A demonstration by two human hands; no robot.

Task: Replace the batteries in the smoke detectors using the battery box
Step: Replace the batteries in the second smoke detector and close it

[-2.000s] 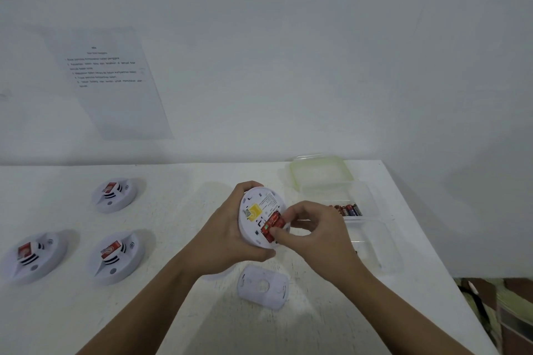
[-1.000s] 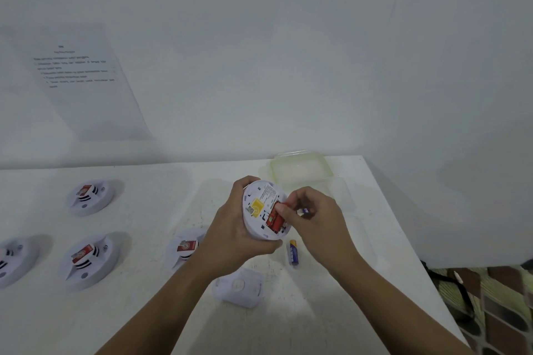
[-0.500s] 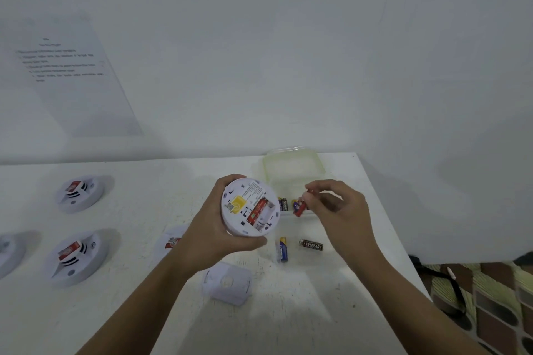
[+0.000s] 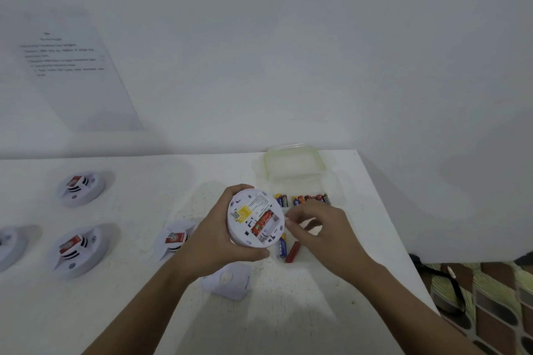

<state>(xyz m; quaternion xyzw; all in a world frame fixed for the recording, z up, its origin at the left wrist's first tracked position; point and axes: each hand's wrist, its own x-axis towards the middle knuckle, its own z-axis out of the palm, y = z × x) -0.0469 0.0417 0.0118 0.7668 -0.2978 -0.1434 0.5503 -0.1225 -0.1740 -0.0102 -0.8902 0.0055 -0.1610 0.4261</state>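
over table (image 4: 138, 314), left grip (image 4: 213, 236) round smoke detector (image 4: 253, 217), right grip (image 4: 326, 230) loose

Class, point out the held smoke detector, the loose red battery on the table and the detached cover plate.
held smoke detector (image 4: 253, 209): head view, its white back.
loose red battery (image 4: 292, 252): head view, mid-body.
detached cover plate (image 4: 234, 287): head view, face beside its hole.

Batteries (image 4: 302, 199) lie in the box (image 4: 336, 182), right of detectors (image 4: 80, 188).

Print on the wall sheet (image 4: 75, 66), the yellow label (image 4: 244, 213) of the smoke detector (image 4: 243, 235) and the batteries (image 4: 301, 200) is blurring beyond reading.
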